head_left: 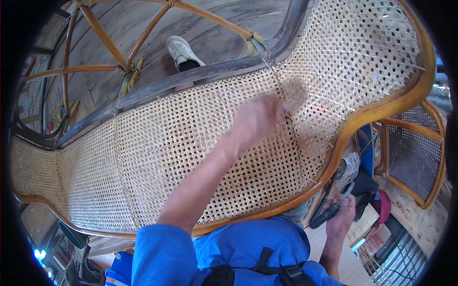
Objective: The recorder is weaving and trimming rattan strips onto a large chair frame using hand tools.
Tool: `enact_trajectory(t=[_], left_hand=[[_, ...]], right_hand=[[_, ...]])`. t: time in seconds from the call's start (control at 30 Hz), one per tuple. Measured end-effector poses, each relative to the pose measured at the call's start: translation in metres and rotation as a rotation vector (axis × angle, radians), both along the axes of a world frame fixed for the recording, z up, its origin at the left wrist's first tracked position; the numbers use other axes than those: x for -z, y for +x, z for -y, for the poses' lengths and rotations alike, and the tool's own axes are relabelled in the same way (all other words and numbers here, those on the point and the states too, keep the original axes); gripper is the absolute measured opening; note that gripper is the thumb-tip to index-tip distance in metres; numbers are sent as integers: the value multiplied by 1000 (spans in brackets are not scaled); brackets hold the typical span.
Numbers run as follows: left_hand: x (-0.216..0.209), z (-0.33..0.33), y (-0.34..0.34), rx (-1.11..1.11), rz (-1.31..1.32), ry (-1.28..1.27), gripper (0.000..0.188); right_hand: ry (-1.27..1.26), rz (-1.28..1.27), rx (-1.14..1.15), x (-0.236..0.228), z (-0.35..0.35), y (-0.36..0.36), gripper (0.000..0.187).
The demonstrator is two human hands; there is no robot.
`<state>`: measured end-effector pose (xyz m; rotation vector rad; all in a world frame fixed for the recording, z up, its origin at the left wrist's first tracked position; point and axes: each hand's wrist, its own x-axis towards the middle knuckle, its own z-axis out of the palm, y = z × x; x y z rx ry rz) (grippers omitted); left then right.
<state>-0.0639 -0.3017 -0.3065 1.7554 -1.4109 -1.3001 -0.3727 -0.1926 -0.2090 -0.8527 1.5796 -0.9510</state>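
A long woven cane panel (157,138) in a curved frame stretches across the view in front of me. Over its right-hand part is my left hand (260,119), smeared by motion, so I cannot tell how its fingers are set. Just beyond that hand, a darker seam runs across the weave, and a few small red marks (316,110) show to its right. Low on the right, outside the panel's near rim, my right hand (341,217) is closed around a dark tool with a thin grey end (349,189). The tool's exact kind is unclear.
Orange-brown rattan poles (102,35) form a frame at the far left, bound at the joints. A person's light shoe (181,51) stands on the floor beyond the panel. A smaller cane-panelled chair part (414,148) lies at right, near a dark pink object (383,206).
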Motion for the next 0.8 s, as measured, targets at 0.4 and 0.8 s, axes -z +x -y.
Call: enact_trajectory(t=[0.4, 0.8], left_hand=[[-16, -81, -26, -123, -801, 73, 17], [6, -58, -24, -579, -1471, 21, 24]], right_hand=[[-78, -350, -909, 34, 69, 105, 19], [175, 937, -254, 58, 61, 110, 51]])
